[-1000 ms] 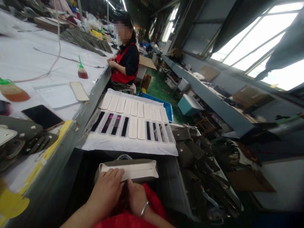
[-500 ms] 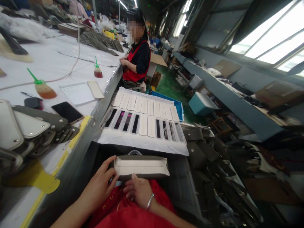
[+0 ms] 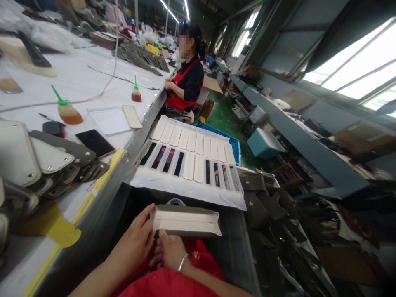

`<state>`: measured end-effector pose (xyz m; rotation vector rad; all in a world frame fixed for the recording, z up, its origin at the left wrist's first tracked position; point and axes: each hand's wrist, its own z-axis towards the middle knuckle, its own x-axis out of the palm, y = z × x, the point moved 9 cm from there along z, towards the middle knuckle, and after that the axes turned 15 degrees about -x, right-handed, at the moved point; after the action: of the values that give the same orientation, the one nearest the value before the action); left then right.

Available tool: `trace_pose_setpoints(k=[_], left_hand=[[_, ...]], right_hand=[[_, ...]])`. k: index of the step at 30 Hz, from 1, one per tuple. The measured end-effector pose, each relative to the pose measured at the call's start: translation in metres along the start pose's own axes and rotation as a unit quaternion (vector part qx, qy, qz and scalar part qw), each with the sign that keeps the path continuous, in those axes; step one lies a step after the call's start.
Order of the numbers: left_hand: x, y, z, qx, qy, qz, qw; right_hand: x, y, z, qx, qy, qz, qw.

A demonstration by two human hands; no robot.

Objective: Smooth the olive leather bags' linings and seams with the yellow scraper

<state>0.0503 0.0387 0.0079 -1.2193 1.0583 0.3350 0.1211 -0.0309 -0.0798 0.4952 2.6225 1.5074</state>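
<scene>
A long folded leather piece (image 3: 185,220), olive outside with a cream lining, lies across my lap over a red apron (image 3: 173,280). My left hand (image 3: 133,247) grips its left end, thumb on the top edge. Under its near edge sits my right hand (image 3: 168,251), which wears a silver bangle, with its fingers pressing up on the piece. Just beyond lies a white sheet (image 3: 188,187) carrying rows of cream strips and empty dark slots.
A long white worktable (image 3: 93,82) on my left holds stacked bag panels (image 3: 37,161), a phone (image 3: 94,142), glue bottles (image 3: 68,111) and papers. A co-worker in a red apron (image 3: 185,82) sits further along. Olive bag parts (image 3: 262,198) pile up at my right.
My left hand slid off the top of the piece to its left end. The right hand came in under the near edge. The view swung slightly right.
</scene>
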Motion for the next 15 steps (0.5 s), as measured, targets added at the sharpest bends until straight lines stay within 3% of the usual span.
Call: trace_pose_setpoints(k=[2,5,9,12,15], left_hand=[[-0.002,0.000,-0.002,0.004,-0.024,-0.001,1.000],[-0.010,-0.001,-0.009,0.005,-0.064,0.004,0.998],[-0.033,0.016,-0.026,-0.007,-0.128,0.028,0.991],[-0.058,0.054,-0.044,-0.034,-0.198,0.124,0.972],[-0.079,0.116,-0.055,-0.124,-0.248,0.247,0.928]], right_hand=[[0.004,0.004,0.000,0.020,-0.003,-0.041,0.999],[0.013,0.025,0.001,-0.009,0.003,-0.086,0.996],[0.030,0.031,0.000,0.030,0.032,-0.050,0.998],[0.037,0.015,-0.006,0.094,0.046,-0.018,0.994],[0.033,0.000,-0.011,0.112,0.051,0.013,0.992]])
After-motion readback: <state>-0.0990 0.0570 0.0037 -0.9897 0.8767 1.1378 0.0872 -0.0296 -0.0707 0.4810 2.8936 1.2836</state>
